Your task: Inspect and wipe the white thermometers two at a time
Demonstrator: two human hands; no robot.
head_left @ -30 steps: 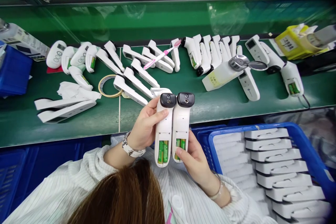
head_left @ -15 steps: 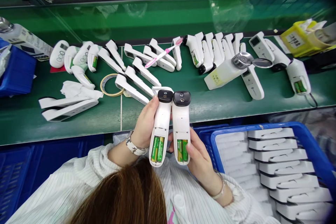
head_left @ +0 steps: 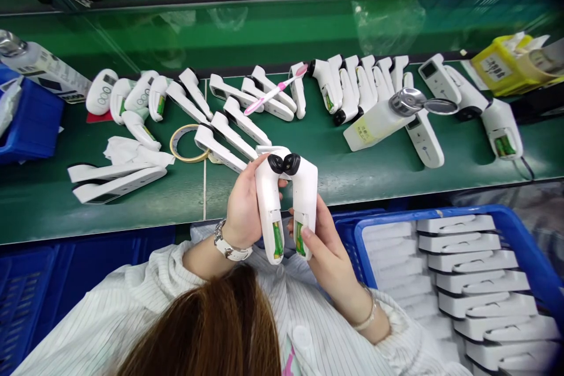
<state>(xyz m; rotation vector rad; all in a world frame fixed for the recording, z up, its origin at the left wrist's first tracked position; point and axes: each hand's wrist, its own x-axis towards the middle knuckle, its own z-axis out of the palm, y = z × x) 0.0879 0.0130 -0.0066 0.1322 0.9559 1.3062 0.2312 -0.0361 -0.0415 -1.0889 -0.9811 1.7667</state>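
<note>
My left hand (head_left: 241, 208) grips a white handheld thermometer (head_left: 268, 200) with a black sensor head and green batteries showing in its open compartment. My right hand (head_left: 324, 247) grips a second thermometer of the same kind (head_left: 306, 197). Both are held upright over the near edge of the green bench (head_left: 374, 173), turned inward so the black heads touch. The battery bays face each other and show only partly.
Many white thermometers (head_left: 352, 91) lie in rows on the bench, with a pink toothbrush (head_left: 275, 89), a tape ring (head_left: 185, 144), a white bottle (head_left: 379, 120) and cloth wipes (head_left: 132, 153). A blue crate (head_left: 445, 214) of white covers sits at right. A yellow box (head_left: 497, 64) is far right.
Both hands have rolled the two thermometers inward, so the heads that faced me now meet and the battery bays turn toward each other. The pair sits slightly closer together.
</note>
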